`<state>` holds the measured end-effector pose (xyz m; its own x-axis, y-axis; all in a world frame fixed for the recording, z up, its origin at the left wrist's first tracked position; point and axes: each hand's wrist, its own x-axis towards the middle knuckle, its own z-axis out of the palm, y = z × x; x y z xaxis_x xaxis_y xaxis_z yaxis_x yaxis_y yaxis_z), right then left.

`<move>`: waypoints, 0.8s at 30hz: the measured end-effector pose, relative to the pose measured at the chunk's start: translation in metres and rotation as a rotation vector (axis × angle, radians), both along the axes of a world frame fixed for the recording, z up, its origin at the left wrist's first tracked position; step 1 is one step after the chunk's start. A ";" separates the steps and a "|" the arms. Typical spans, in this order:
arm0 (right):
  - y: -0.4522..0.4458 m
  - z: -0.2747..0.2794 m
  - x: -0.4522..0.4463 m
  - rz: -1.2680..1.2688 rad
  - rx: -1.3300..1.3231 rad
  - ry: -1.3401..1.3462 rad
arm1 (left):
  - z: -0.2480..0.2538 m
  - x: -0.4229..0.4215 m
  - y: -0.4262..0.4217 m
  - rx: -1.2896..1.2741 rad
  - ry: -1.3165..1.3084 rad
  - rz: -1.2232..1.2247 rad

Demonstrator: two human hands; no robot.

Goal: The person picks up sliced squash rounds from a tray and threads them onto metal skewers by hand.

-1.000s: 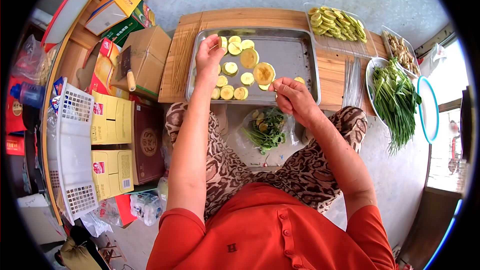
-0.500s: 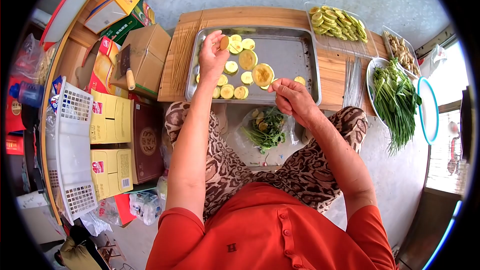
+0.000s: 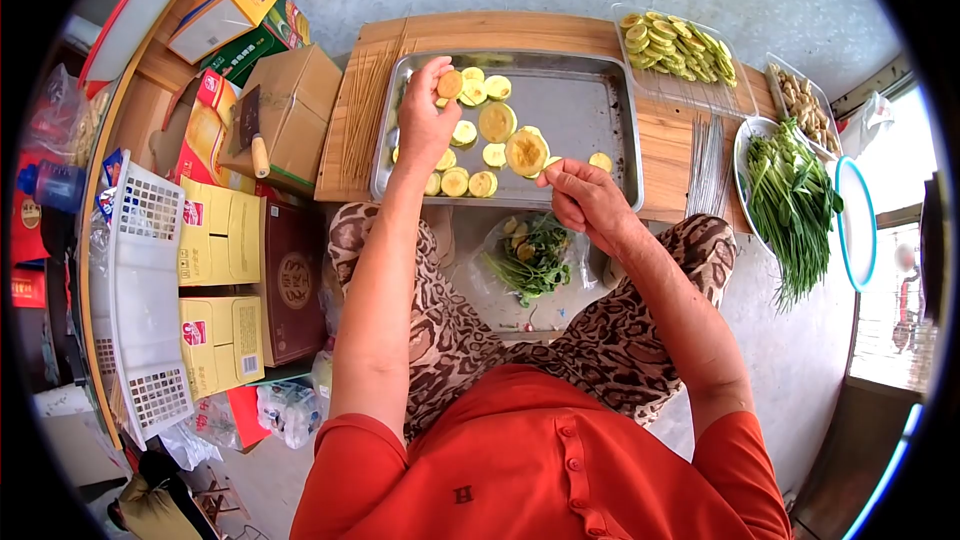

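Over the left part of a metal tray [image 3: 590, 90], my left hand [image 3: 426, 120] holds a small round slice [image 3: 450, 84] between its fingers. My right hand [image 3: 590, 195] is pinched near the tray's front edge, and a thin skewer seems to run from it up to the left. Two larger slices, one upper [image 3: 497, 123] and one lower [image 3: 527, 152], appear to be on that skewer between my hands. Several pale green zucchini slices [image 3: 454, 181] lie in the tray. Most of the skewer is hidden by the slices.
Wooden sticks [image 3: 366, 120] lie left of the tray. A clear container of slices [image 3: 680, 47], metal skewers [image 3: 706, 165], a bowl of green leaves [image 3: 790, 195] and a box of pale pieces [image 3: 803, 105] are on the right. A cleaver [image 3: 252, 130] rests by cardboard boxes [image 3: 290, 115].
My left hand has turned slightly, and its slice now faces the camera more flatly. The right hand has hardly moved.
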<state>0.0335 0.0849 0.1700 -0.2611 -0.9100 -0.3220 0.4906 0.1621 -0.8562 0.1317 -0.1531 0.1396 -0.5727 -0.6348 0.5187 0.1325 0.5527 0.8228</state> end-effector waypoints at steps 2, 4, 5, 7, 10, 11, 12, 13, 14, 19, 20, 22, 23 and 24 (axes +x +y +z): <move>0.000 0.000 0.000 0.002 -0.003 -0.005 | 0.001 0.000 -0.001 -0.062 -0.035 0.025; 0.000 0.000 0.000 0.014 0.008 0.014 | 0.002 0.001 -0.002 -0.125 -0.070 0.050; 0.000 0.000 0.000 0.015 0.008 0.014 | 0.002 0.001 -0.002 -0.153 -0.084 0.059; 0.000 -0.002 0.000 0.018 0.007 0.008 | 0.004 0.002 -0.001 -0.181 -0.099 0.067; 0.000 -0.003 0.001 0.020 0.012 0.003 | 0.007 0.002 0.001 -0.192 -0.131 0.066; 0.000 -0.003 0.001 0.020 0.012 0.003 | 0.008 0.002 0.002 -0.194 -0.132 0.064; 0.000 -0.004 0.001 0.021 0.011 -0.003 | 0.008 0.002 0.002 -0.195 -0.133 0.062; 0.000 -0.004 0.001 0.022 0.009 -0.009 | 0.008 0.002 0.002 -0.195 -0.133 0.062; 0.000 -0.004 0.001 0.022 0.010 -0.009 | 0.008 0.003 0.002 -0.201 -0.143 0.065; 0.000 -0.006 0.001 0.024 -0.013 -0.029 | 0.006 0.002 0.001 -0.229 -0.164 0.066; 0.000 -0.005 0.001 0.024 -0.014 -0.029 | 0.003 0.000 -0.003 -0.272 -0.137 0.069; 0.000 -0.003 0.000 0.019 -0.035 -0.060 | 0.002 -0.002 -0.004 -0.315 -0.109 0.072; 0.000 -0.003 0.000 0.019 -0.036 -0.059 | 0.001 -0.004 -0.002 -0.233 -0.054 0.108; -0.001 -0.003 -0.001 0.017 -0.054 -0.090 | 0.003 -0.005 0.001 -0.150 0.001 0.143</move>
<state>0.0326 0.0844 0.1666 -0.2176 -0.9306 -0.2943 0.5636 0.1263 -0.8163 0.1267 -0.1516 0.1424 -0.4819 -0.6252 0.6139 0.0446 0.6822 0.7298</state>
